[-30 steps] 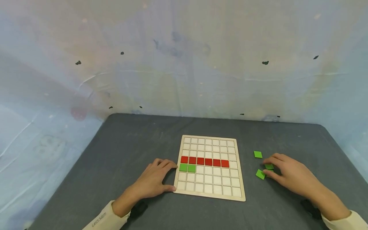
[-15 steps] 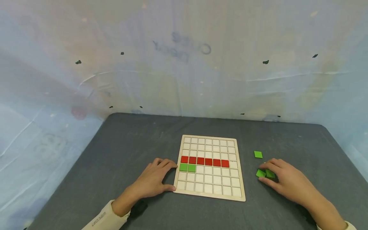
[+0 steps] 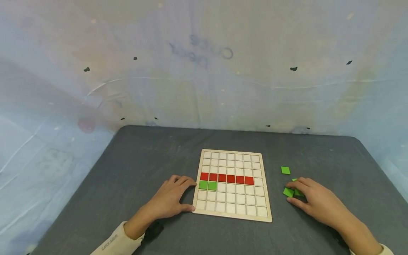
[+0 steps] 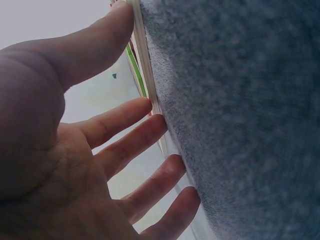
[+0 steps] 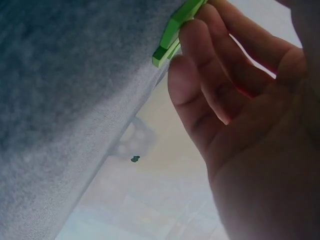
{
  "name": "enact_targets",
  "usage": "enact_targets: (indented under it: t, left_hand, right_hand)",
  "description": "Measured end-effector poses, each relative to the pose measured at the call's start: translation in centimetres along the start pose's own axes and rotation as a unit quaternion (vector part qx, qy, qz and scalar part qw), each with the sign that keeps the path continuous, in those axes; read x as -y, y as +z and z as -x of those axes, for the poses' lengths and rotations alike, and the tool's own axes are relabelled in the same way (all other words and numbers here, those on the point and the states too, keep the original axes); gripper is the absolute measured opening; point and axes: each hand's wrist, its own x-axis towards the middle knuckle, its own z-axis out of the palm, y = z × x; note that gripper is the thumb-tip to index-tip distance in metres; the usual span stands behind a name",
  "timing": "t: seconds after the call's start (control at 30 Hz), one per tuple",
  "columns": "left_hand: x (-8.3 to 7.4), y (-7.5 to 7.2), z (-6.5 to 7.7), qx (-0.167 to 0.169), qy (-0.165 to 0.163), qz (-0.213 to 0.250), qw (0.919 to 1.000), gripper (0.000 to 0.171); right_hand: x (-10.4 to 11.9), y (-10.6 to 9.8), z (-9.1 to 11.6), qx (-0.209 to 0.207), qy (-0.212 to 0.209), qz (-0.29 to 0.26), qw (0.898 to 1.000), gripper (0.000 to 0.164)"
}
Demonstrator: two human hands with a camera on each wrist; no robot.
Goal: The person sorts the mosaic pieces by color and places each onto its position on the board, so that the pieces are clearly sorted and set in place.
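A square wooden grid board (image 3: 236, 216) lies on the dark table. One row holds several red tiles (image 3: 231, 179); the row below starts with two green tiles (image 3: 208, 185) at its left end. My left hand (image 3: 172, 196) touches the board's left edge with thumb and fingertips, as the left wrist view also shows. To the right of the board, my right hand (image 3: 318, 202) reaches over loose green tiles (image 3: 288, 192), thumb and index finger apart on either side of them. In the right wrist view its fingertips are at overlapping green tiles (image 5: 175, 25); the thumb's contact is hidden.
Another loose green tile (image 3: 285, 170) lies farther back, apart from the right hand. The dark grey tabletop (image 3: 153, 148) has rounded far corners. Behind it hangs a pale, patterned sheet (image 3: 204, 88).
My right hand has shifted slightly left and nearer the table's front, thumb and index now around the loose green tiles, which have shifted a little. The left hand and board stay put.
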Motion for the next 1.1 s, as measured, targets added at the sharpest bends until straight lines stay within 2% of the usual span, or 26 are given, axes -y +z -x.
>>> enact_targets:
  t: [0.2,1.1]
  left_hand:
    - [0.12,0.05,0.03,0.005,-0.003,0.005,1.0,0.065]
    - [0.21,-0.01,0.0,0.003,0.001,0.006,1.0,0.066]
  right_hand:
    - [0.01,0.09,0.07,0.01,0.011,-0.008,1.0,0.036]
    - [-0.06,0.12,0.2,-0.007,0.0,-0.014,1.0,0.036]
